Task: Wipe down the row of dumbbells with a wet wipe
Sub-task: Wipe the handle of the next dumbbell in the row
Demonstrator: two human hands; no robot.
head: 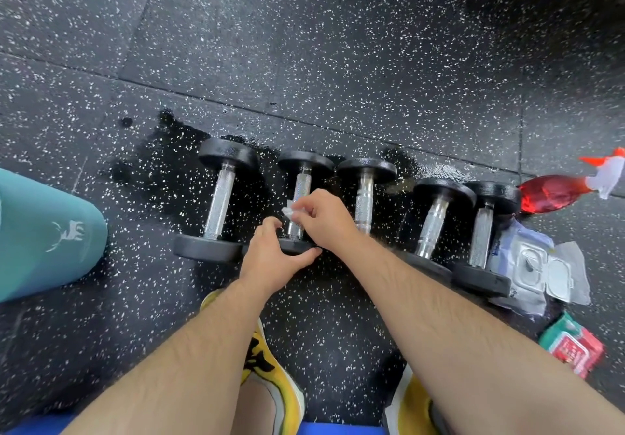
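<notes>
Several black dumbbells with chrome handles lie side by side on the speckled black rubber floor [338, 45]. My right hand [324, 218] pinches a small white wet wipe [289, 210] against the handle of the second dumbbell from the left [301, 184]. My left hand [274, 255] grips the near head of that same dumbbell. The leftmost dumbbell [220, 204] lies just beside my left hand. To the right lie the third dumbbell [365, 194], a fourth dumbbell [436, 218] and a fifth dumbbell [483, 231].
An opened wet wipe pack [534, 265] lies right of the row, with a small red and green packet [571, 346] nearer me. A red spray bottle [554, 193] lies at far right. A teal bottle [44, 231] stands at left. The floor around the dumbbells is wet. My yellow shoes [270, 367] are below.
</notes>
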